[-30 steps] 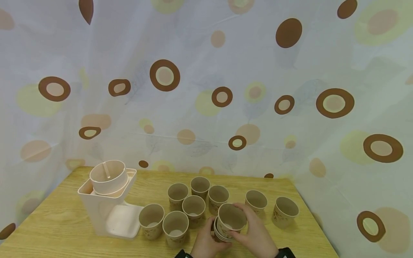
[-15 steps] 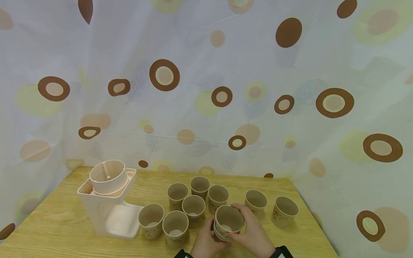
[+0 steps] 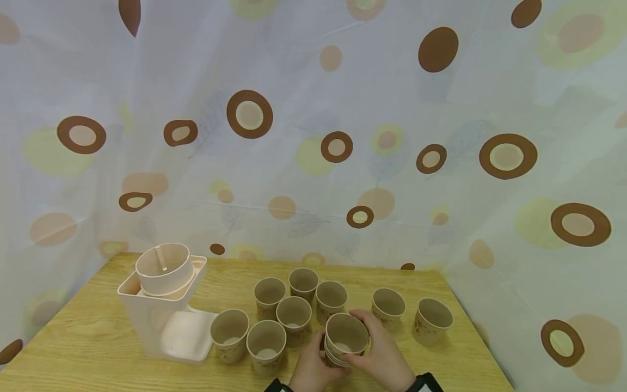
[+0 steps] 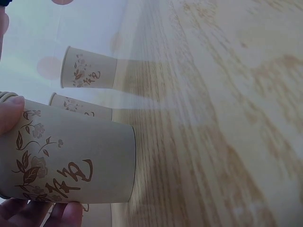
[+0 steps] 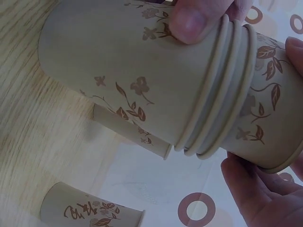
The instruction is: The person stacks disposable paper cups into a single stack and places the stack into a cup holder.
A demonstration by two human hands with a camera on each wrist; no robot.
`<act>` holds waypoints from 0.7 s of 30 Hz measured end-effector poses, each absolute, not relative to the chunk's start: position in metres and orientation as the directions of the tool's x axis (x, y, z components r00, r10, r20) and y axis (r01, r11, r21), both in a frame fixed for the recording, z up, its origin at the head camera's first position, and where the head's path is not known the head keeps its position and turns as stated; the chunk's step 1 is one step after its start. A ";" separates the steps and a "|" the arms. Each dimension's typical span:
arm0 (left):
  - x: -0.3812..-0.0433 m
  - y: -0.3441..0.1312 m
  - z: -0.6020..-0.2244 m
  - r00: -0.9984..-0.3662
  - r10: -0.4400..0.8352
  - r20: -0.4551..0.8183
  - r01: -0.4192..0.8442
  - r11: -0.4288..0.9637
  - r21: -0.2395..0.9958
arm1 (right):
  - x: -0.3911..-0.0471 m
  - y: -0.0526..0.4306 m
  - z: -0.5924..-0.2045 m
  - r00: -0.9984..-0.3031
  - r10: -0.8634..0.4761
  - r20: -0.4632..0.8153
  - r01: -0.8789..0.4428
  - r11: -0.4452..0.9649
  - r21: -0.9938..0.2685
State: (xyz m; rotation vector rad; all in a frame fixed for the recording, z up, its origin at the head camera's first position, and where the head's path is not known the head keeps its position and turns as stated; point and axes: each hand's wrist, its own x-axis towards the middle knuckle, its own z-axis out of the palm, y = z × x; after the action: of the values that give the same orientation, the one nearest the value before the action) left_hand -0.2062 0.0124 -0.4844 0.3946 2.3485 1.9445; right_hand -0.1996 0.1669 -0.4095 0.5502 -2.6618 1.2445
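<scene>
My left hand point(image 3: 312, 369) grips a stack of paper cups point(image 5: 128, 61) standing upright on the table; fingers and thumb wrap its wall. Three rims show at its top in the right wrist view. Above them, my right hand point(image 3: 384, 360) holds one more cup point(image 3: 346, 331), mouth up, with its lower part inside the stack. Fingers point(image 5: 253, 191) of the right hand curl round that cup near its rim. Brown flowers and leaves decorate the beige cups. In the left wrist view the stack's outer cup point(image 4: 71, 151) reaches down to the wood.
Several single cups stand upright close by, one point(image 3: 266, 343) just left of the hands and another point(image 3: 433, 321) at the right. A white plastic holder point(image 3: 152, 321) with a round container point(image 3: 165, 269) on top is on the table's left. A patterned curtain point(image 3: 294, 179) hangs behind.
The right hand has lowered its cup slightly and shifted it left, deeper into the stack. The left hand has stayed in place around the stack.
</scene>
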 end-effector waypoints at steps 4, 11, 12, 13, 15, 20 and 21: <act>-0.206 0.013 -0.485 -0.967 0.229 0.111 0.154 0.176 0.972 | -0.200 0.167 -0.412 -0.920 -0.263 0.292 -0.393 0.593 -0.703; -0.206 0.013 -0.484 -0.969 0.230 0.095 0.133 0.159 0.978 | -0.202 0.167 -0.416 -0.925 -0.269 0.269 -0.378 0.580 -0.721; -0.206 0.013 -0.484 -0.968 0.231 0.096 0.135 0.158 0.978 | -0.203 0.167 -0.417 -0.926 -0.270 0.264 -0.375 0.579 -0.724; -0.206 0.013 -0.484 -0.968 0.233 0.095 0.134 0.157 0.979 | -0.203 0.167 -0.417 -0.927 -0.273 0.258 -0.372 0.577 -0.727; -0.206 0.013 -0.483 -0.968 0.234 0.095 0.135 0.162 0.978 | -0.204 0.167 -0.418 -0.928 -0.276 0.250 -0.368 0.573 -0.732; -0.205 0.012 -0.483 -0.968 0.231 0.094 0.136 0.173 0.976 | -0.204 0.167 -0.419 -0.929 -0.277 0.246 -0.364 0.562 -0.743; -0.205 0.012 -0.483 -0.968 0.230 0.096 0.138 0.174 0.975 | -0.205 0.167 -0.420 -0.928 -0.276 0.249 -0.366 0.560 -0.743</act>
State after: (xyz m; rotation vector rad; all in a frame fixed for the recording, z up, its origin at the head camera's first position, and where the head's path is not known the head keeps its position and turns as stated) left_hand -0.2051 0.0119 -0.4827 0.3694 2.3506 1.9386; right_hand -0.2045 0.1666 -0.4196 0.5538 -2.6822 1.3151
